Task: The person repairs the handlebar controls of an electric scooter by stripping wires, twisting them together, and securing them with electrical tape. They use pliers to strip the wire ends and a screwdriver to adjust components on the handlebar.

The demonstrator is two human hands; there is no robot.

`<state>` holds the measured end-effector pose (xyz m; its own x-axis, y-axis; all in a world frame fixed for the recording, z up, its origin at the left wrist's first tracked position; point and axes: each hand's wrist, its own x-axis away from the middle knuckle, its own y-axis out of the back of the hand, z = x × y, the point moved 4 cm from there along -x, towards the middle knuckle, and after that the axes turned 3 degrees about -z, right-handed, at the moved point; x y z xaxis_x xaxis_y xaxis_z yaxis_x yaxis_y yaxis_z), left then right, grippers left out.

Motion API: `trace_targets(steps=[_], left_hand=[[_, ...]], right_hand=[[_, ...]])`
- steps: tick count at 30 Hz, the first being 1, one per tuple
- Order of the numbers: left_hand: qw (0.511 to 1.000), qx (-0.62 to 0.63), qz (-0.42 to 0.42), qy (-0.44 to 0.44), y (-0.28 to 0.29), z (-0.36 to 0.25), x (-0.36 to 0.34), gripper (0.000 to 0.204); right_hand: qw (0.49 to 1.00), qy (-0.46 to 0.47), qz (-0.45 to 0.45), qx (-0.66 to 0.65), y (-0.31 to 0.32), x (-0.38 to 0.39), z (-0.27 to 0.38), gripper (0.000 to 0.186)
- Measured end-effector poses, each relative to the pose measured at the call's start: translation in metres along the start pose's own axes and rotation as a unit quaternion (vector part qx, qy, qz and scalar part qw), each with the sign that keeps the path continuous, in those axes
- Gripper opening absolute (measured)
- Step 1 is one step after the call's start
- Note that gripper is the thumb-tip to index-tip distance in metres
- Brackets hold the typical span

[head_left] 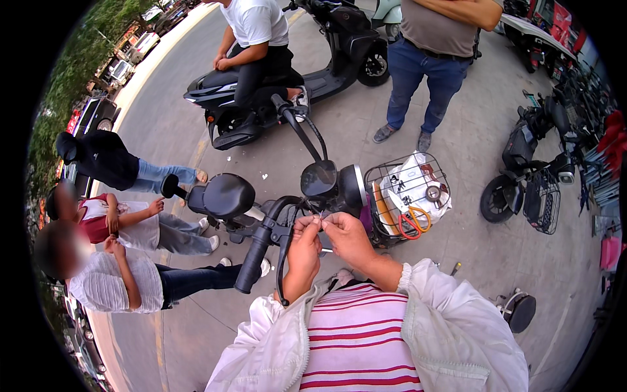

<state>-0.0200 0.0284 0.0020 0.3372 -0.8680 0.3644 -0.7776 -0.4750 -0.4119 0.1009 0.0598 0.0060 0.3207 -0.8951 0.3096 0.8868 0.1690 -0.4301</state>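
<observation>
My left hand point(304, 253) and my right hand point(351, 239) meet fingertip to fingertip, both pinched closed. What lies between them is too small to make out; a thin wire-like strand seems to show at the tips. They are just behind the handlebar of an electric scooter, next to its black grip point(251, 261) and brake lever point(283, 268). In front of the handlebar a wire basket point(439, 168) holds a white plastic bag point(415, 179), scissors point(414, 225) with orange and red handles, and a roll of tape point(432, 193).
A person sits on a black scooter point(313, 85) ahead; another stands with folded arms point(431, 59). Several people stand at the left point(124, 274). Parked scooters point(529, 170) line the right. A screwdriver-like tool point(456, 268) and a dark round object point(520, 311) lie on the concrete.
</observation>
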Motion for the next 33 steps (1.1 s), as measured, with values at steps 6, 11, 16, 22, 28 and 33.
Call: trace_targets(steps=[6, 11, 16, 22, 28, 33], left_hand=[[1.000, -0.002, 0.001, -0.005, 0.003, 0.001, 0.000, 0.004], [0.999, -0.033, 0.000, -0.001, -0.004, -0.002, 0.002, 0.004], [0.999, -0.044, -0.017, 0.009, -0.002, -0.004, 0.001, 0.005], [0.997, -0.075, 0.022, 0.009, 0.001, 0.000, -0.002, 0.007], [0.996, -0.068, 0.049, 0.024, -0.003, -0.005, 0.002, 0.004], [0.998, -0.034, 0.048, 0.019, 0.001, 0.000, 0.001, 0.003]], right_hand=[[0.795, 0.415, -0.055, 0.440, -0.002, 0.010, 0.029, 0.013], [0.961, 0.147, -0.072, 0.222, 0.004, -0.006, -0.001, 0.009], [0.956, -0.206, 0.041, -0.207, -0.004, -0.001, -0.016, 0.012], [0.966, -0.193, 0.040, -0.167, -0.002, -0.004, -0.021, 0.014], [0.997, -0.082, -0.010, -0.003, 0.015, -0.017, -0.032, 0.019], [0.957, 0.162, -0.031, 0.238, 0.019, -0.019, 0.013, 0.026]])
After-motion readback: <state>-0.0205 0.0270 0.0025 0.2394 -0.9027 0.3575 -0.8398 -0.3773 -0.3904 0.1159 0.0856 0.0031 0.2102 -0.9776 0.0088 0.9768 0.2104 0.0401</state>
